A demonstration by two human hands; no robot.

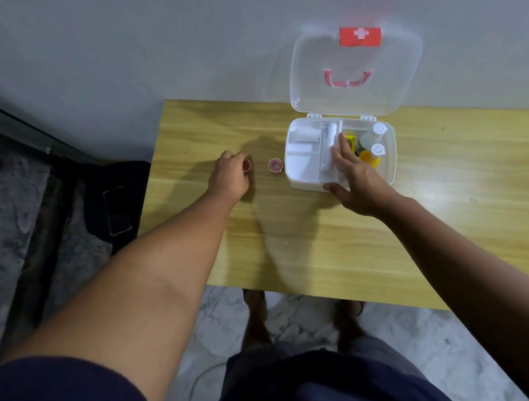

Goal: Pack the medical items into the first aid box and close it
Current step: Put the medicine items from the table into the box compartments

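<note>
A white first aid box (299,179) stands open on the wooden table (291,245), its clear lid (356,100) with a red cross label upright against the wall. Inside lie a white bandage roll (305,134), a tube (328,145) and two white-capped bottles (375,144). My right hand (354,178) rests with straight fingers on the box's inner tray, thumb at the front rim. Left of the box, my left hand (228,177) pinches a small red cup (247,165). A second small pink cup (275,165) stands between that hand and the box.
The table's left edge borders a dark bag (116,207) and grey bedding (14,218) on the floor. A grey wall (152,51) runs right behind the table. My feet (259,319) stand on marble floor below the near edge.
</note>
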